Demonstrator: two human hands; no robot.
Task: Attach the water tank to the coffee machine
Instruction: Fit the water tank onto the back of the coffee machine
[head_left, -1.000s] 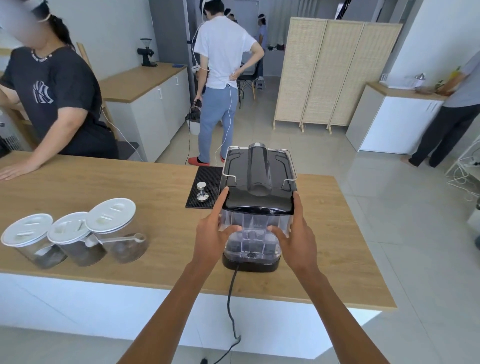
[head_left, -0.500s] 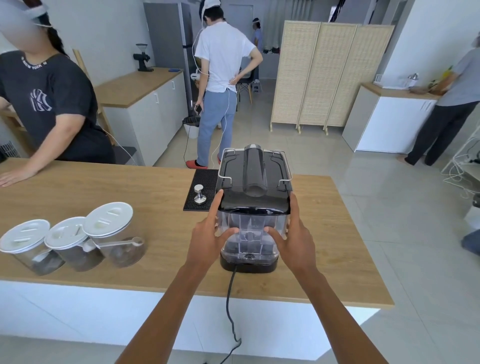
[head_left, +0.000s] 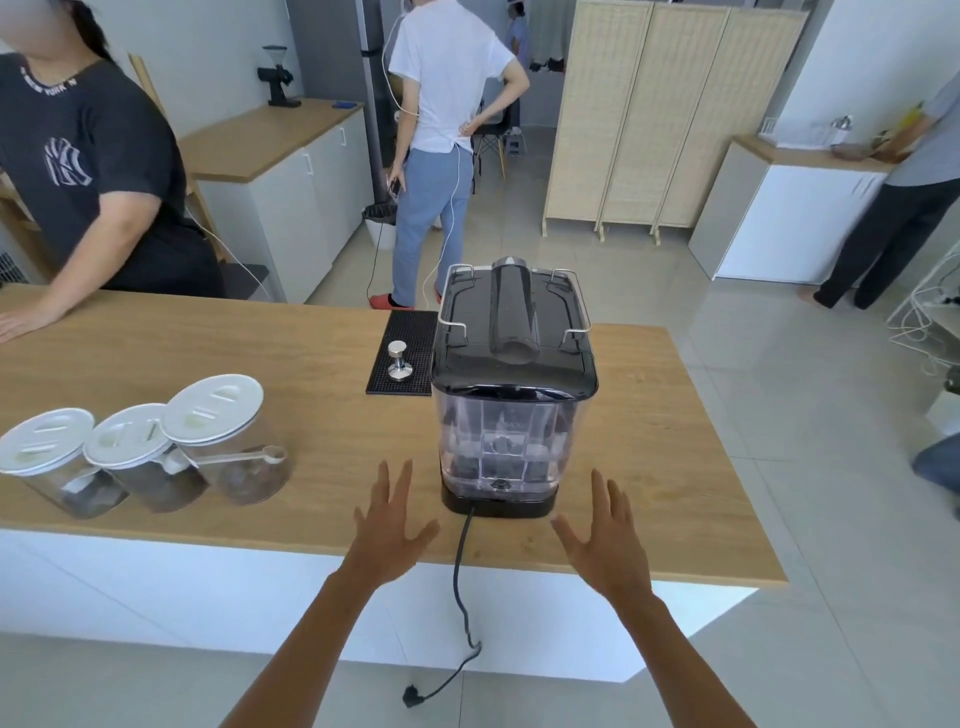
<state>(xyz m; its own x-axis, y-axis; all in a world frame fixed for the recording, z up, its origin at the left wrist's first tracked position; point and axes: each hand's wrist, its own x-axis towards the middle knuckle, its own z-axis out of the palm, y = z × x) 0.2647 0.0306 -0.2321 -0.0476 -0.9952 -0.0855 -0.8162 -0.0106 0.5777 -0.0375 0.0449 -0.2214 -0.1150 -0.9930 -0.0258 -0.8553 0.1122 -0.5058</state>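
Observation:
The black coffee machine (head_left: 511, 332) stands on the wooden counter (head_left: 311, 364) with its back toward me. A clear water tank (head_left: 506, 447) sits upright against that back, on the black base, under the lid. My left hand (head_left: 392, 525) hovers open just left of the base, fingers spread, touching nothing. My right hand (head_left: 605, 538) is open to the right of the base, also apart from the tank. The machine's black power cord (head_left: 460, 582) hangs over the counter's front edge, and its plug lies on the floor.
Three lidded glass jars (head_left: 156, 457) with a scoop stand at the left. A black mat (head_left: 402, 353) with a metal tamper lies beside the machine. A person (head_left: 78, 171) leans on the far left of the counter; others stand behind.
Both hands have let go of the water tank and drawn back toward me, fingers spread. The tank stays seated on the machine.

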